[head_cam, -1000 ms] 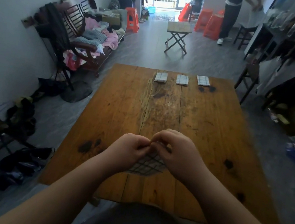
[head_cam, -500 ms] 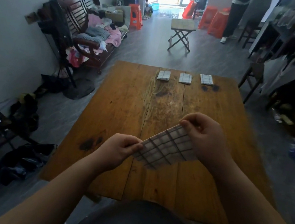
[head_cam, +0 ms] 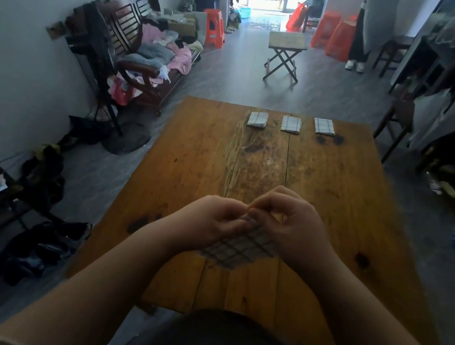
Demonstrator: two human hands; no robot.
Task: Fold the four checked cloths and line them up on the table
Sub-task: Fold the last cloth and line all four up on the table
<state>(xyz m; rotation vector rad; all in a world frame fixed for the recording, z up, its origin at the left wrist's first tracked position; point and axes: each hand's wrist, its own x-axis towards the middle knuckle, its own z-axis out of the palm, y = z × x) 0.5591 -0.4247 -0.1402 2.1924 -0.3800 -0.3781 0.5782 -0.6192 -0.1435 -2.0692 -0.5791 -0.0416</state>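
Note:
Three folded checked cloths lie in a row along the far edge of the wooden table [head_cam: 192,168]: the left one [head_cam: 257,119], the middle one [head_cam: 291,124] and the right one [head_cam: 324,126]. A fourth checked cloth [head_cam: 239,251] hangs over the near part of the table. My left hand [head_cam: 211,222] and my right hand [head_cam: 297,226] meet above it, and both pinch its upper edge with curled fingers. The top of the cloth is hidden behind my fingers.
A wooden bench [head_cam: 137,55] heaped with clothes stands at the left wall. Bags and shoes [head_cam: 48,245] lie on the floor left of the table. A folding stool [head_cam: 284,53] stands beyond the table, with orange plastic stools [head_cam: 334,36] and a person's legs [head_cam: 358,45] farther back.
Half a second ago my hands were apart with the cloth stretched between them. My right hand has come back to my left, so the cloth's corners are together and it hangs folded.

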